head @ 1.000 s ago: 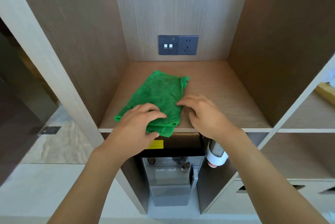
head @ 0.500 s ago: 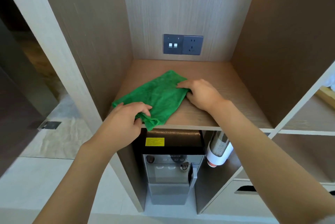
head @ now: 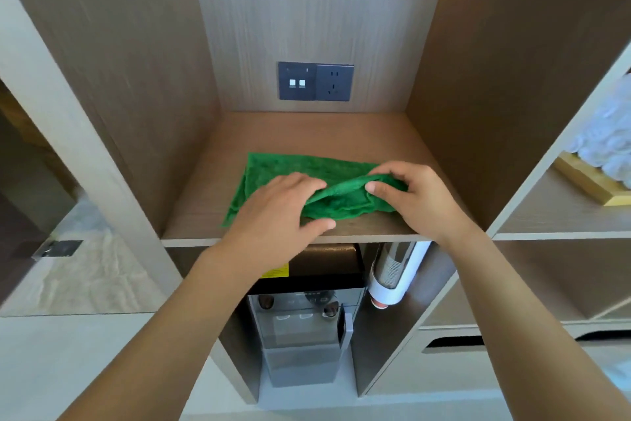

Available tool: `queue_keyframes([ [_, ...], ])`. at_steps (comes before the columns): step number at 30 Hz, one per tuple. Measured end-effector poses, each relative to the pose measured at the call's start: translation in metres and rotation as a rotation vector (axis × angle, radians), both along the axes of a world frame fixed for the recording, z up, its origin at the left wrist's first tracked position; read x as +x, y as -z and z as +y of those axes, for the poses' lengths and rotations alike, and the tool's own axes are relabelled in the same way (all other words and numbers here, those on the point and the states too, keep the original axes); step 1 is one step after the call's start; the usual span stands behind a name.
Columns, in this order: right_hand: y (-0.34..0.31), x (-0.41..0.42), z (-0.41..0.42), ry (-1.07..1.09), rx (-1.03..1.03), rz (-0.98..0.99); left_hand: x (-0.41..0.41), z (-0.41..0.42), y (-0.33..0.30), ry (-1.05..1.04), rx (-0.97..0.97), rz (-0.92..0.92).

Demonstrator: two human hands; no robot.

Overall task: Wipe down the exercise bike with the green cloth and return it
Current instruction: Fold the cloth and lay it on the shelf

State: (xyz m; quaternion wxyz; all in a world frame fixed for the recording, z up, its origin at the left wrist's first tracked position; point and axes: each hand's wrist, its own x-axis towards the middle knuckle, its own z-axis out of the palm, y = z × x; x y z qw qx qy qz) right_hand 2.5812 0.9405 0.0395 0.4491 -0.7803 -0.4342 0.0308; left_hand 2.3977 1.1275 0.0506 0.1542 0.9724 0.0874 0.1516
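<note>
Return step, judged: the green cloth (head: 307, 181) lies on the wooden shelf (head: 341, 134) near its front edge. The right hand (head: 415, 197) pinches a raised fold; the left hand (head: 278, 207) rests flat, holding nothing. Next: fold over, smooth, release.

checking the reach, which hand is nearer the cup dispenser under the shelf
Right. The right hand pinches the green cloth almost directly above the cup dispenser; the left hand rests on the cloth further left.
</note>
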Motion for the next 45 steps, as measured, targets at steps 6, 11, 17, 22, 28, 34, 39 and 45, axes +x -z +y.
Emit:
queue_keyframes([
  [6,0.001,0.004,-0.008,0.0,-0.075,-0.017,0.025,0.002,0.011,-0.084,0.058,-0.115],
  [11,0.003,0.012,-0.023,-0.059,-0.058,-0.154,0.027,0.009,0.008,-0.144,-0.031,-0.187],
  [17,-0.004,0.006,-0.032,0.114,0.03,-0.365,0.033,0.012,0.014,-0.09,-0.001,-0.184],
  [22,0.008,-0.015,-0.009,0.044,-0.215,-0.299,0.037,0.012,0.021,-0.081,0.027,-0.227],
  [28,0.015,-0.003,-0.005,0.228,-0.159,-0.419,0.036,0.017,0.025,-0.071,0.032,-0.214],
  [34,-0.004,0.009,-0.012,0.07,-0.126,-0.179,0.038,0.021,0.023,-0.017,0.003,-0.071],
  [39,0.002,0.003,-0.014,0.007,-0.17,-0.046,0.037,0.028,0.015,0.034,-0.14,-0.002],
  [45,0.001,0.013,-0.011,0.103,-0.137,-0.383,0.053,0.011,0.004,0.028,-0.05,-0.081],
])
